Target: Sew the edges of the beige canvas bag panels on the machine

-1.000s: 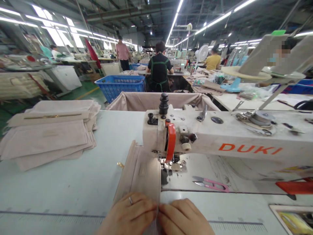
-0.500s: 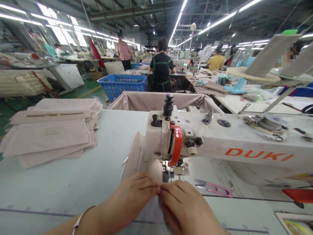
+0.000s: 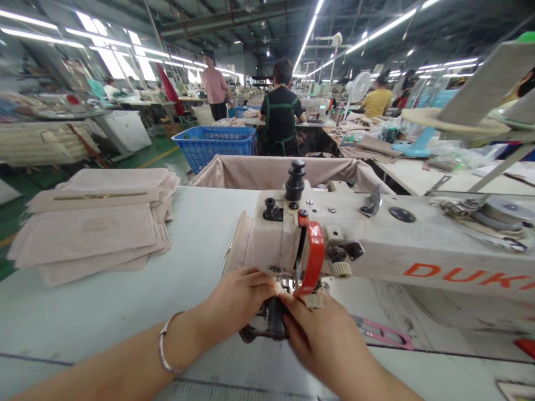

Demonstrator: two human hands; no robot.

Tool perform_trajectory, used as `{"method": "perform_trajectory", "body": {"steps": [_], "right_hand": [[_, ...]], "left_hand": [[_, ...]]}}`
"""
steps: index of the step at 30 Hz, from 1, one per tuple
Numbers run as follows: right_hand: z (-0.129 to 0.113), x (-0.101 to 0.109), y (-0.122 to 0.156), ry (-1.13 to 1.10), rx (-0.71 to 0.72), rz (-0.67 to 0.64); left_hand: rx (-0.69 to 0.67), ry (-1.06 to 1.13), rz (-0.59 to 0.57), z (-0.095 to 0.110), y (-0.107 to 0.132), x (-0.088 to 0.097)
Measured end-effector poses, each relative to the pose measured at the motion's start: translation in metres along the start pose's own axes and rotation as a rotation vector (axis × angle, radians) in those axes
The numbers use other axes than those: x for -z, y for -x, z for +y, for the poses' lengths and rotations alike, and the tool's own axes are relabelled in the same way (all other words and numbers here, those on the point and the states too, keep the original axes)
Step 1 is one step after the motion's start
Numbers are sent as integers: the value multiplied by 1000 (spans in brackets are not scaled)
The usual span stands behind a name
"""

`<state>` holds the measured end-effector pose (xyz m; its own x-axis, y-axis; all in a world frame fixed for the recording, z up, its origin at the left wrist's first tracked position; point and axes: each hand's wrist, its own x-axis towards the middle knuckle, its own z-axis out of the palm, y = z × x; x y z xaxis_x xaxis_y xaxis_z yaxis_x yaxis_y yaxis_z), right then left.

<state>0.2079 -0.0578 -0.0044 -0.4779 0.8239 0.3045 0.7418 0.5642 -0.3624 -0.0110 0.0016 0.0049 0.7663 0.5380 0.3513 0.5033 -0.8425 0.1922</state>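
Observation:
A beige fabric piece (image 3: 239, 248) lies under the head of the sewing machine (image 3: 273, 236), with a zipper end at its left edge. My left hand (image 3: 242, 298), a bracelet on its wrist, pinches the near edge of the fabric just left of the presser foot. Close beside it, my right hand (image 3: 324, 328) holds the same edge, its fingers bunched below the red guard (image 3: 314, 259). The hands partly hide the needle area and the held edge. Pink thread snips (image 3: 387, 333) lie on the machine bed right of my right hand.
A stack of beige fabric pieces (image 3: 100, 223), the top one zippered, sits at the table's left. Behind the machine stands a fabric-lined bin (image 3: 246, 172), with a blue basket (image 3: 215, 146) beyond. A co-worker (image 3: 282, 111) sits facing away. Thread cones (image 3: 480, 83) stand at right.
Both hands have moved forward to the presser foot, carrying the fabric edge with them. The fabric has slid farther under the machine head. The camera view has shifted slightly left.

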Motion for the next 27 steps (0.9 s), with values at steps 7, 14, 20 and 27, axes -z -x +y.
{"method": "perform_trajectory", "body": {"steps": [7,14,20,27], "right_hand": [[2,-5,-3,60,-14,61],[0,-5,-4,77,-25,81],[-1,-3,-4,58,-28,61],[-2,-4,-1,18,-17,52]], "left_hand": [[29,-86,-23,-17,-3,-12],[78,-60,-17,-29,-1,-17],[92,-58,-26,-16,-6,-4],[149,-74,-40,17,-12,2]]}}
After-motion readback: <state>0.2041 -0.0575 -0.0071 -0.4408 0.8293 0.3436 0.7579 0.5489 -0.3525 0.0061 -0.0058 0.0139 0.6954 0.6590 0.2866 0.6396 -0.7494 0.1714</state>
